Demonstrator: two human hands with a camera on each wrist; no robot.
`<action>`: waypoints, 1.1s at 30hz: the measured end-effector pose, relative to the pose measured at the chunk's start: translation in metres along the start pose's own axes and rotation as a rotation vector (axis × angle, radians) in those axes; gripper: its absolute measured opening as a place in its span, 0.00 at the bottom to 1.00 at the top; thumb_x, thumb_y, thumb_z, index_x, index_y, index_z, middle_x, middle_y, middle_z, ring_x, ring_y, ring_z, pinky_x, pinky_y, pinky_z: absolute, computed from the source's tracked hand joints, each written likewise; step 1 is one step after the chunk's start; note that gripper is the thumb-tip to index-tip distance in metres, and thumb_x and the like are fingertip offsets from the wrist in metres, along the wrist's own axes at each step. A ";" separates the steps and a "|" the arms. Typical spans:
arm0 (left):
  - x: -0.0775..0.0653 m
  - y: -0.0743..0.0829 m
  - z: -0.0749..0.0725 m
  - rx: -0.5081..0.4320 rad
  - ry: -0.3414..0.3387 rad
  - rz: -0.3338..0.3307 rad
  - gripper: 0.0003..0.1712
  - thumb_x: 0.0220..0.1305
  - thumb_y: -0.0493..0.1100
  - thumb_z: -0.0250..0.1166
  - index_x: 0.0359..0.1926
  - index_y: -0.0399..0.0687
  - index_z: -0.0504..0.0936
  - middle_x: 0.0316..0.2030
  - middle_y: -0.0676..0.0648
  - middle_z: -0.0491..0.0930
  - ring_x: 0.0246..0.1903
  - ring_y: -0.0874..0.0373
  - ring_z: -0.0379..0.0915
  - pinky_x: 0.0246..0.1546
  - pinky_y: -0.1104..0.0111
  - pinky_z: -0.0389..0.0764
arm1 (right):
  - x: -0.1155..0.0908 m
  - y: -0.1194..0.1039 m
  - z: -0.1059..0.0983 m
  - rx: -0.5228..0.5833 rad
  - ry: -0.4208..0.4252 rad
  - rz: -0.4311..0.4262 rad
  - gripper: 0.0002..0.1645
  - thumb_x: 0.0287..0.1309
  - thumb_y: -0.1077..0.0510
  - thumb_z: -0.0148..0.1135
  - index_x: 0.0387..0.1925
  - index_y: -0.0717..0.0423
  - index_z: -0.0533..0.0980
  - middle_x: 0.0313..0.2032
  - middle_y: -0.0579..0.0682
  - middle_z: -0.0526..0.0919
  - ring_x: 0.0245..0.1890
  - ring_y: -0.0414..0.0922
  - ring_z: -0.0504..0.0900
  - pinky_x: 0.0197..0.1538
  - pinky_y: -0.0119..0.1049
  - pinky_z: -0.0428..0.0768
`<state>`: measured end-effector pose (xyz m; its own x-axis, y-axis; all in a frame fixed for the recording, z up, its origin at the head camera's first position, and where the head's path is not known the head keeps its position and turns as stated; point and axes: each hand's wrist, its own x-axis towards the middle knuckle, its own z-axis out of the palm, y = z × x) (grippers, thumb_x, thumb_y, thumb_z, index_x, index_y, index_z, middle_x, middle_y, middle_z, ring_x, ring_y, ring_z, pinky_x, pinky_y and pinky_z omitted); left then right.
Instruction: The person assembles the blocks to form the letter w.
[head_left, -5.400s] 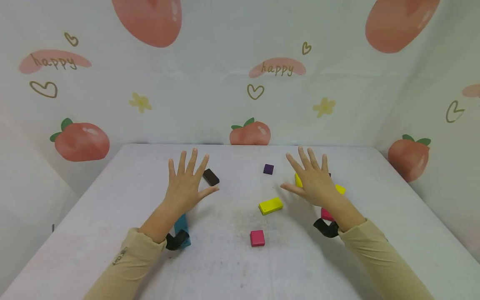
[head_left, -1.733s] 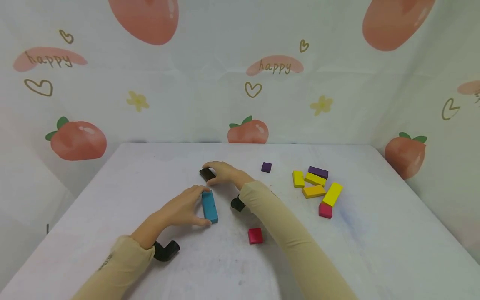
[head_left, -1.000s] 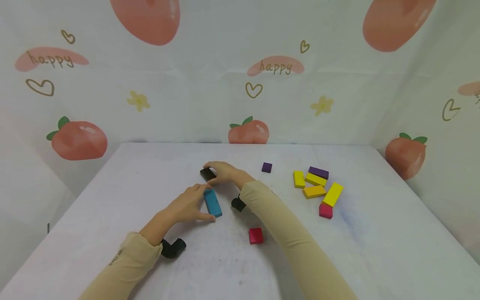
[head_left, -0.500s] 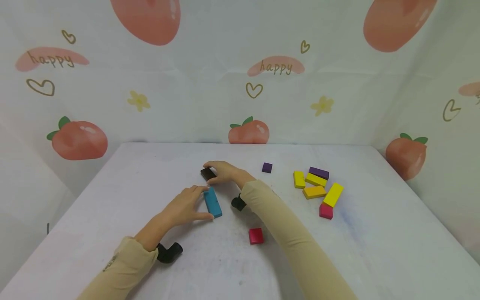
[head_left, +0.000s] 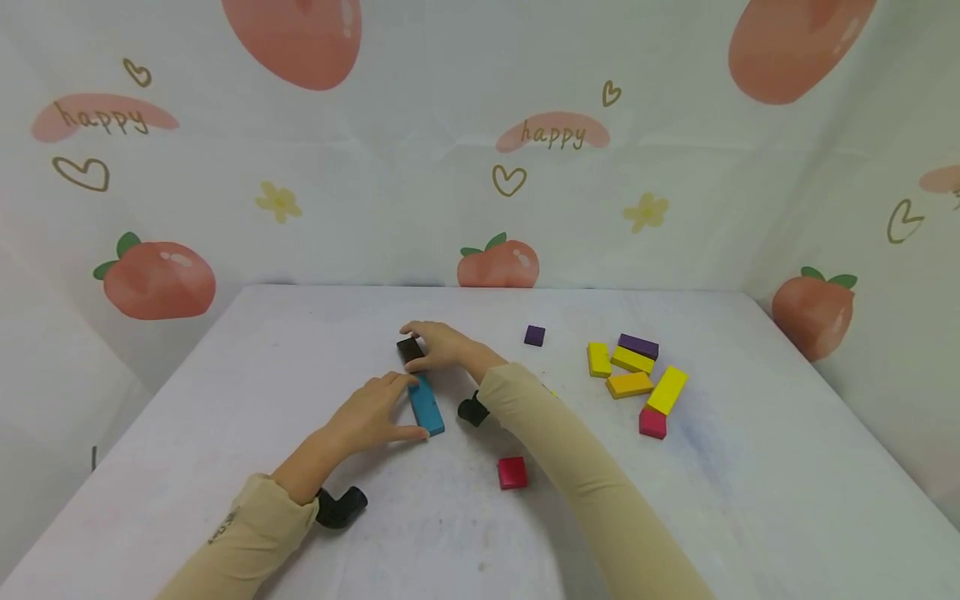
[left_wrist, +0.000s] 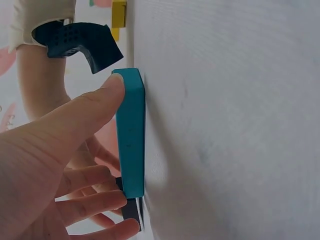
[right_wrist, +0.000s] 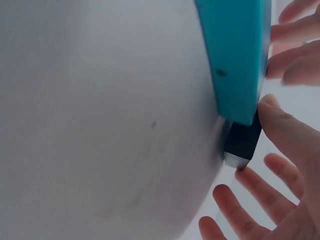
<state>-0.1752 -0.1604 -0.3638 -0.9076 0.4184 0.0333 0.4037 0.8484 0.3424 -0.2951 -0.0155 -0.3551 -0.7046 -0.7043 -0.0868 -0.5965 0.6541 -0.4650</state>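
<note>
In the head view, my left hand (head_left: 365, 418) pinches a blue block (head_left: 427, 408) lengthwise, thumb at its near end and fingers at its far end. My right hand (head_left: 442, 345) pinches a short black block (head_left: 409, 348) between thumb and finger, just beyond the blue one. The two blocks lie nearly in line, end to end; any gap is hard to tell. In the left wrist view the thumb presses the end of the blue block (left_wrist: 131, 135), with the black block (left_wrist: 131, 212) partly behind fingers. The right wrist view shows my thumb beside the black block (right_wrist: 243, 140).
On the white table (head_left: 420, 542) a pink block (head_left: 513, 473) lies near the right sleeve, a small purple block (head_left: 535, 335) farther back. Several yellow blocks (head_left: 667, 390), a long purple block (head_left: 639, 346) and another pink block (head_left: 652, 422) cluster right. The sleeve mostly hides one yellow block.
Both hands came down from spread above the table to the blocks. The blue block has shifted right and away, towards the black one. Just now the right hand turned the black block slightly leftward.
</note>
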 end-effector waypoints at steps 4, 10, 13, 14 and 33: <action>0.000 0.001 -0.001 0.015 -0.012 -0.017 0.40 0.50 0.57 0.70 0.58 0.37 0.70 0.58 0.36 0.71 0.54 0.39 0.70 0.54 0.47 0.72 | 0.000 -0.004 0.001 0.000 -0.004 0.013 0.37 0.57 0.51 0.63 0.65 0.57 0.61 0.63 0.56 0.70 0.64 0.49 0.69 0.66 0.40 0.68; 0.000 0.002 -0.001 0.020 -0.023 -0.033 0.41 0.49 0.58 0.70 0.57 0.37 0.71 0.58 0.36 0.71 0.54 0.38 0.70 0.54 0.47 0.72 | 0.001 -0.006 0.004 0.003 -0.016 0.041 0.37 0.57 0.50 0.63 0.65 0.55 0.61 0.62 0.56 0.71 0.63 0.48 0.70 0.66 0.41 0.69; 0.000 0.001 0.000 0.019 -0.020 -0.036 0.41 0.49 0.58 0.70 0.57 0.38 0.71 0.58 0.36 0.71 0.53 0.38 0.71 0.53 0.47 0.73 | 0.000 -0.006 0.004 0.023 -0.016 0.053 0.38 0.56 0.51 0.64 0.65 0.56 0.62 0.62 0.57 0.71 0.63 0.49 0.70 0.65 0.41 0.69; 0.000 0.001 0.000 0.018 -0.019 -0.035 0.40 0.49 0.58 0.70 0.57 0.38 0.71 0.58 0.36 0.71 0.53 0.38 0.71 0.53 0.47 0.73 | 0.000 -0.006 0.004 0.029 -0.014 0.058 0.38 0.56 0.51 0.64 0.65 0.56 0.62 0.62 0.56 0.71 0.63 0.49 0.70 0.65 0.41 0.69; 0.000 0.001 0.002 0.020 0.003 -0.030 0.40 0.48 0.58 0.71 0.56 0.39 0.72 0.58 0.36 0.71 0.52 0.38 0.71 0.53 0.48 0.73 | -0.003 -0.003 0.004 0.078 -0.034 0.075 0.33 0.61 0.52 0.59 0.65 0.57 0.62 0.61 0.57 0.71 0.63 0.49 0.69 0.66 0.42 0.68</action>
<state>-0.1747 -0.1585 -0.3654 -0.9197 0.3917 0.0263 0.3785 0.8670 0.3242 -0.2898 -0.0164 -0.3566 -0.7315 -0.6643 -0.1533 -0.5103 0.6826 -0.5232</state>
